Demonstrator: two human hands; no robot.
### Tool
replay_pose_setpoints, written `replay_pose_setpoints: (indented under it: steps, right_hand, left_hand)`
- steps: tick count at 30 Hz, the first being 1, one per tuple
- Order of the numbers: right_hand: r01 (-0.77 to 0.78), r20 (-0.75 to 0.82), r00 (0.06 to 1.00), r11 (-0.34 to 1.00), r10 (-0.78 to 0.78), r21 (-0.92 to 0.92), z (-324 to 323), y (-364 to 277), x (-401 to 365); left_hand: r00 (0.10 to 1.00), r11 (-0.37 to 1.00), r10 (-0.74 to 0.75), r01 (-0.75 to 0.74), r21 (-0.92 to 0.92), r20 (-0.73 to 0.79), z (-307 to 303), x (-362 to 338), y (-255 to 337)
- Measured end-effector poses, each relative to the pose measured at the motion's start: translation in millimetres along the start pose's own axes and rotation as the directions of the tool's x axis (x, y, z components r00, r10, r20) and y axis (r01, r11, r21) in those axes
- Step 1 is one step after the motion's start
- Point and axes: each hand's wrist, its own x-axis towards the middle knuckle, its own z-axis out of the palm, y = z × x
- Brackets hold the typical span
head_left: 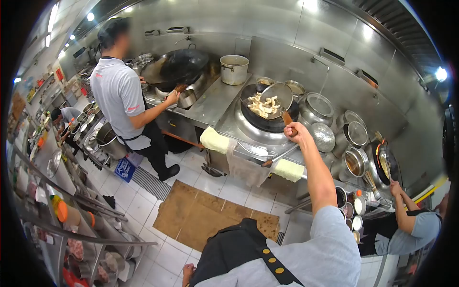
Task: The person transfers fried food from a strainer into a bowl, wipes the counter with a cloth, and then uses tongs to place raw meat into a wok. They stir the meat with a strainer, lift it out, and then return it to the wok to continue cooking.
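My right hand (pixel 297 132) is closed around the wooden handle of a round mesh skimmer (pixel 281 93), arm stretched forward over the stove. The skimmer lies tilted over a dark wok (pixel 258 121) on the burner. Pale, cut food pieces (pixel 263 105) show in the wok and at the mesh. At the bottom edge, beside my black apron, part of my left hand (pixel 189 270) hangs low, away from the stove; the apron and the frame edge hide much of it. A ladle (pixel 279 157) with a wooden grip rests on the stove front below my right forearm.
A perforated ladle (pixel 322 137) and lidded pots (pixel 319 107) stand right of the wok. Folded yellow cloths (pixel 214 139) lie on the stove edge. One co-worker (pixel 119 86) handles a large wok at left; another (pixel 411 225) cooks at right. Cardboard (pixel 201 210) covers floor tiles.
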Motion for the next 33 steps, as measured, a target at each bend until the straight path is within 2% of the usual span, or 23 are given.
replay_pose_setpoints:
  steps: [1, 2, 3, 4, 5, 7, 8, 11, 13, 19, 23, 25, 29, 30, 31, 33]
  right_hand:
    - [0.006, -0.002, 1.0, 1.0, -0.006, -0.004, 10, 5, -11]
    - [0.129, -0.044, 0.989, 0.961, -0.143, -0.243, 23, 13, -25]
    - [0.223, -0.054, 0.958, 0.853, -0.281, -0.473, 29, 20, -35]
    - [0.233, -0.058, 0.947, 0.798, -0.316, -0.555, 33, 22, -39]
    - [0.231, -0.065, 0.946, 0.797, -0.319, -0.558, 36, 25, -43]
    - [0.241, -0.05, 0.899, 0.588, -0.435, -0.772, 48, 31, -50]
    - [0.251, -0.025, 0.887, 0.527, -0.461, -0.812, 52, 34, -54]
    - [0.261, -0.007, 0.858, 0.447, -0.514, -0.856, 71, 43, -71]
    - [0.267, -0.005, 0.846, 0.432, -0.533, -0.862, 84, 48, -84]
    - [0.295, 0.038, 0.815, 0.358, -0.579, -0.886, 91, 59, -107]
    - [0.302, 0.044, 0.82, 0.366, -0.571, -0.88, 73, 68, -101]
    - [0.233, -0.038, 0.837, 0.418, -0.546, -0.878, 60, 73, -80]
    - [0.135, -0.108, 0.888, 0.478, -0.446, -0.868, 20, 51, -30]
    - [0.219, -0.092, 0.878, 0.564, -0.47, -0.796, 19, 47, -30]
    - [0.224, -0.094, 0.876, 0.573, -0.472, -0.789, 14, 43, -30]
    - [0.312, -0.073, 0.806, 0.526, -0.587, -0.791, 3, 37, -32]
  left_hand:
    - [1.0, 1.0, 0.003, -0.003, -0.003, 0.006, 0, -2, 10]
    - [0.999, 0.999, -0.021, 0.019, -0.047, -0.026, 0, -5, 15]
    - [0.997, 0.995, -0.049, 0.044, -0.09, -0.056, 0, -9, 19]
    - [0.997, 0.995, -0.055, 0.051, -0.09, -0.047, -2, -11, 22]
    - [0.998, 0.995, -0.056, 0.053, -0.088, -0.032, -5, -11, 26]
    - [0.999, 0.995, -0.045, 0.044, -0.085, -0.012, -12, -6, 39]
    - [0.998, 0.996, -0.055, 0.055, -0.069, 0.008, -14, -8, 44]
    - [0.996, 0.998, -0.058, 0.06, -0.029, 0.072, -22, 13, 39]
    - [0.986, 0.955, -0.138, 0.157, -0.251, 0.09, -23, 28, 22]
    - [0.976, 0.951, -0.154, 0.188, -0.247, 0.153, -42, 33, 0]
    - [0.982, 0.944, -0.169, 0.186, -0.273, 0.085, -49, 32, -9]
    - [0.951, 0.894, -0.307, 0.277, -0.351, -0.029, -40, 30, -15]
    - [0.978, 0.95, -0.196, 0.17, -0.261, -0.076, -18, 16, -10]
    - [0.985, 0.965, -0.154, 0.133, -0.224, -0.08, -11, 14, -7]
    - [0.991, 0.978, -0.11, 0.093, -0.185, -0.082, -4, 13, -4]
    - [0.995, 0.993, -0.04, 0.03, -0.115, -0.086, 8, 9, -4]
